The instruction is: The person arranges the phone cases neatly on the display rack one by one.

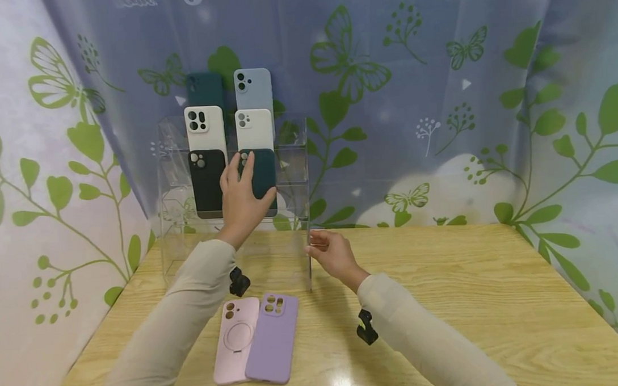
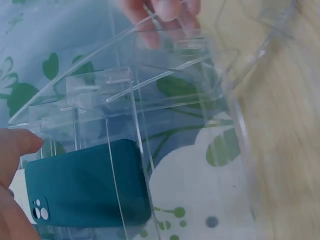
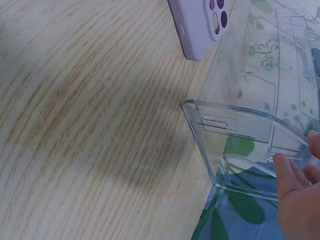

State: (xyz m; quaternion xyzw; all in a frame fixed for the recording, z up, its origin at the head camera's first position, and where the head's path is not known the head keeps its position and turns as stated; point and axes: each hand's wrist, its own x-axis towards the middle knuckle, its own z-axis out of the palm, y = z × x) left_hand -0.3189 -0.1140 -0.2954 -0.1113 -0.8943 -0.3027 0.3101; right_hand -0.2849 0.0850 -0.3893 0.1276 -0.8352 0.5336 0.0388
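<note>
My left hand [image 1: 244, 198] is spread over the front of a dark teal phone case [image 1: 264, 174], fingers near its camera cutouts and thumb by its right edge. That case stands in the bottom row of a clear acrylic display stand [image 1: 310, 267]; its lower part shows bare in the left wrist view [image 2: 85, 185]. Beside it is a black phone case [image 1: 206, 185]. Behind are two white phone cases [image 1: 204, 131], then a light blue case [image 1: 259, 92] and a dark green case [image 1: 205, 88]. My right hand [image 1: 334, 252] holds the stand's right side panel by its edge.
A pink phone case [image 1: 232, 343] with a ring lies on the wooden table [image 1: 445, 302], partly under a purple phone case [image 1: 273, 342], both in front of the stand. A leaf-and-butterfly patterned curtain [image 1: 413, 98] hangs behind. Dark wrist mounts hang under both sleeves.
</note>
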